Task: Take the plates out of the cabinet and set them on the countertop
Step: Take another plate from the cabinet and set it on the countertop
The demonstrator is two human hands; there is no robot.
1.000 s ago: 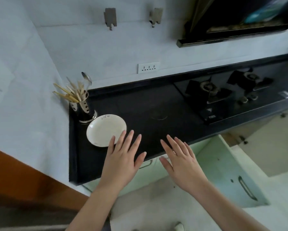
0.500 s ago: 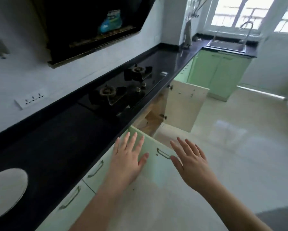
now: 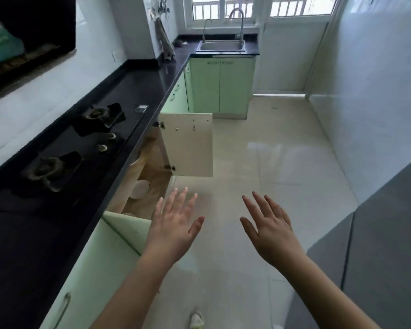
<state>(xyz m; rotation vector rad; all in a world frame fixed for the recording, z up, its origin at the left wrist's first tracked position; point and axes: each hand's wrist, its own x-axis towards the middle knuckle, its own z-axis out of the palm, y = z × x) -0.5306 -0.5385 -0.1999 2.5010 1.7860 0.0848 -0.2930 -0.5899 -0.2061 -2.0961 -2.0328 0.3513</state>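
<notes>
Plates [image 3: 140,189] sit half hidden, white and blurred, inside the open cabinet [image 3: 150,162] below the black table [image 3: 138,91], as left hand [image 3: 173,230] and right hand [image 3: 272,231] hover spread and empty over the pale tiled floor [image 3: 271,162].

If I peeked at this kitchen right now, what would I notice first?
Two empty hands stretched out with fingers spread, the left hand and the right hand, low in the middle above the shiny floor. Just beyond the left hand, an open cabinet under the black countertop shows a white plate inside. On the countertop to the left sits a black gas stove.
</notes>
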